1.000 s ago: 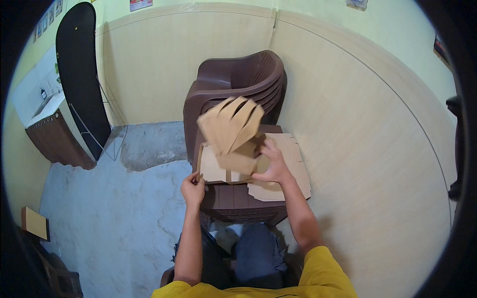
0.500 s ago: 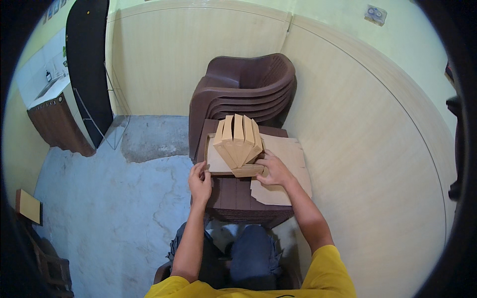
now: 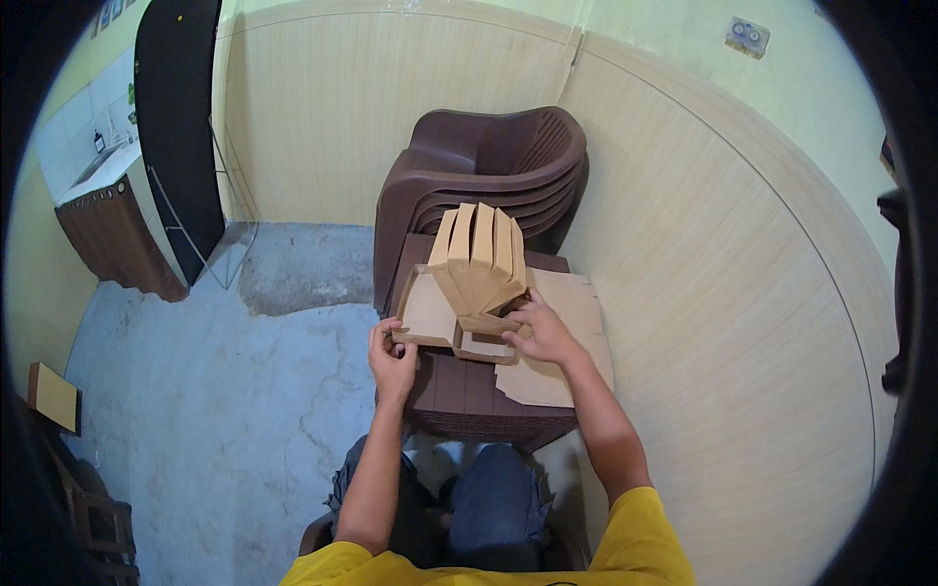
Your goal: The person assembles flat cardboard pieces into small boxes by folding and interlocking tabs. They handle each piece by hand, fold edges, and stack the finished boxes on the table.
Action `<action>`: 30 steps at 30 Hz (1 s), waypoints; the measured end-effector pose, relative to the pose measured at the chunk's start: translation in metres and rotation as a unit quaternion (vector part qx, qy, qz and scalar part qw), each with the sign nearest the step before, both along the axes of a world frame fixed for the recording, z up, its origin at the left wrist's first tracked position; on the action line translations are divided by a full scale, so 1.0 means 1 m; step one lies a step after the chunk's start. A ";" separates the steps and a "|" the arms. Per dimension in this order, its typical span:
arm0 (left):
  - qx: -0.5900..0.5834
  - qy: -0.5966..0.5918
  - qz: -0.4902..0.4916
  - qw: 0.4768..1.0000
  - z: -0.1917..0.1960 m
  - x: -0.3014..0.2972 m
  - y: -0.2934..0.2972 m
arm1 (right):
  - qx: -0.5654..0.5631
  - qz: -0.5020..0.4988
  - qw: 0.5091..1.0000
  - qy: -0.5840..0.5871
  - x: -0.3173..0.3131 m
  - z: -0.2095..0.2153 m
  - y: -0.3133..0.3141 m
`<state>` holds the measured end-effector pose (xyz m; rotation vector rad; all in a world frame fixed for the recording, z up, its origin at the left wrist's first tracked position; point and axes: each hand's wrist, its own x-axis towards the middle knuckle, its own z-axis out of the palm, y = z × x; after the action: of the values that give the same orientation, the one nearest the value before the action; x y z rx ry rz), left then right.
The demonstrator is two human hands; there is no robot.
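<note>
While our left hand point(image 3: 393, 354) pinches the near-left edge of the cardboard piece point(image 3: 459, 293), our right hand point(image 3: 540, 332) closes on its base, steadying upright flaps just beyond both grips. Beneath lie flat cardboard sheets point(image 3: 562, 366) on stacked brown chairs point(image 3: 489, 171), serving as desk.

So I'm sitting with a stack of chairs point(image 3: 489, 186) right in front of my knees, backed into the corner where two walls meet. Flat cardboard sheets point(image 3: 557, 332) lie on the seat, spread toward my right. On top of them stands a bundle of folded cardboard pieces point(image 3: 479, 259), between my left hand point(image 3: 393, 359) and right hand point(image 3: 539, 334). A cabinet with a sink point(image 3: 112, 220) sits far off left, floor point(image 3: 215, 391) in between.
</note>
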<state>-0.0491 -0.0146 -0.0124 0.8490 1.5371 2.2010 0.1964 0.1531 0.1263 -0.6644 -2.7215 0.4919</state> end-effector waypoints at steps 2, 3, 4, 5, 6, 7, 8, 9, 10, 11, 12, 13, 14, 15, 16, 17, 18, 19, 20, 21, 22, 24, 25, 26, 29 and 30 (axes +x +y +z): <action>-0.004 0.015 0.017 1.000 0.002 0.004 -0.001 | 0.028 0.017 0.999 0.018 -0.003 -0.004 -0.008; -0.015 0.037 0.027 0.999 0.004 0.005 -0.002 | 0.043 0.023 0.998 0.030 -0.003 -0.004 -0.010; -0.025 0.049 0.034 0.998 0.006 0.006 -0.003 | 0.057 0.028 0.997 0.041 -0.002 -0.003 -0.014; -0.037 0.062 0.039 0.997 0.006 0.008 -0.005 | 0.062 0.017 0.997 0.043 0.000 -0.004 -0.017; -0.036 0.062 0.036 0.997 0.007 0.008 -0.005 | 0.055 0.028 0.997 0.038 0.001 -0.004 -0.019; -0.034 0.063 0.033 0.997 0.008 0.008 -0.006 | 0.041 0.025 0.999 0.023 0.004 -0.003 -0.022; -0.027 0.055 0.027 0.998 0.008 0.008 -0.006 | 0.036 0.034 0.998 0.024 0.005 -0.003 -0.023; -0.031 0.056 0.027 0.998 0.008 0.008 -0.006 | 0.028 0.023 0.999 0.002 0.006 -0.004 -0.023; -0.029 0.047 0.023 0.998 0.008 0.008 -0.006 | 0.030 0.024 0.999 -0.006 0.008 -0.005 -0.023; -0.021 0.028 0.014 0.999 0.008 0.007 -0.005 | 0.033 0.027 0.999 -0.012 0.008 -0.007 -0.023; -0.028 0.047 0.021 0.998 0.007 0.007 -0.004 | 0.035 0.031 0.999 -0.001 0.008 -0.010 -0.022; -0.029 0.056 0.023 0.998 0.006 0.006 -0.004 | 0.038 0.036 0.999 0.012 0.007 -0.014 -0.022; -0.037 0.047 0.020 0.998 0.006 0.004 -0.004 | 0.035 0.025 0.999 0.012 0.005 -0.016 -0.023; -0.023 0.056 0.021 0.998 0.005 0.004 -0.003 | 0.024 0.039 0.999 0.027 0.004 -0.020 -0.024; -0.016 0.045 0.017 0.999 0.004 0.003 -0.004 | 0.008 0.038 0.999 0.029 0.002 -0.024 -0.027; -0.003 0.028 0.004 1.000 0.003 0.003 -0.004 | -0.016 0.021 1.000 0.006 0.002 -0.025 -0.028; -0.021 0.025 0.007 0.999 0.002 0.002 -0.004 | 0.020 0.039 0.999 0.002 0.003 -0.026 -0.028; -0.031 0.014 0.001 0.999 0.002 0.002 -0.005 | 0.049 0.043 0.998 -0.025 0.004 -0.026 -0.030; -0.046 -0.013 -0.003 0.999 0.001 0.001 -0.005 | 0.093 0.056 0.993 -0.039 0.005 -0.026 -0.031; -0.036 0.003 0.000 0.999 0.001 0.001 -0.004 | 0.075 0.032 0.994 -0.073 0.005 -0.027 -0.031; -0.030 0.003 0.005 1.000 0.001 0.001 -0.003 | 0.073 0.016 0.993 -0.092 0.004 -0.028 -0.033; -0.019 -0.023 0.005 1.000 0.000 0.000 -0.002 | 0.063 0.007 0.994 -0.086 0.002 -0.032 -0.035; -0.012 -0.049 0.001 0.999 0.000 0.000 -0.002 | 0.056 0.014 0.997 -0.060 -0.002 -0.034 -0.035; -0.001 -0.087 -0.006 0.996 -0.001 -0.001 -0.003 | 0.051 0.006 0.997 -0.064 -0.005 -0.035 -0.035; 0.014 -0.098 0.007 0.995 -0.004 -0.002 -0.004 | 0.015 -0.003 0.994 -0.105 -0.012 -0.036 -0.035; 0.037 -0.097 0.024 0.994 -0.006 -0.001 -0.003 | 0.010 0.000 0.997 -0.080 -0.018 -0.038 -0.039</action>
<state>-0.0498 -0.0178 -0.0187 0.6049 1.4057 2.3105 0.1788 0.1146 0.0884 -0.7291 -2.8717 0.4278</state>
